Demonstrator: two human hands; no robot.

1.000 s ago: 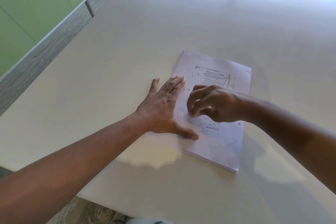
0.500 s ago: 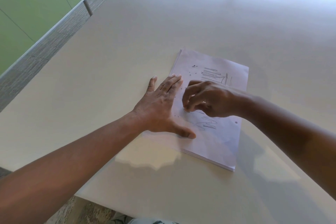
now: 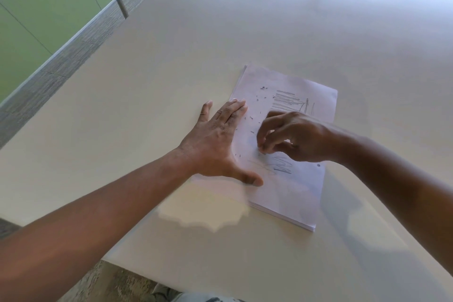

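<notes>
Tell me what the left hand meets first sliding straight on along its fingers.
Probably the small dark bits at the far corner of the paper stack, which the left hand touches.

The paper stack [image 3: 291,193] is a pile of white sheets lying flat on the table [image 3: 171,56], with its long edges running from near to far at a slant. The edges align closely, and the separate layers show at the near right corner. The top sheet bears ruled pencil lines near its far end and a dark scribble near its middle. Dark slivers [image 3: 257,99] lie loose and scattered over the left half of the top sheet, apart from one another. They are too small to identify.
</notes>
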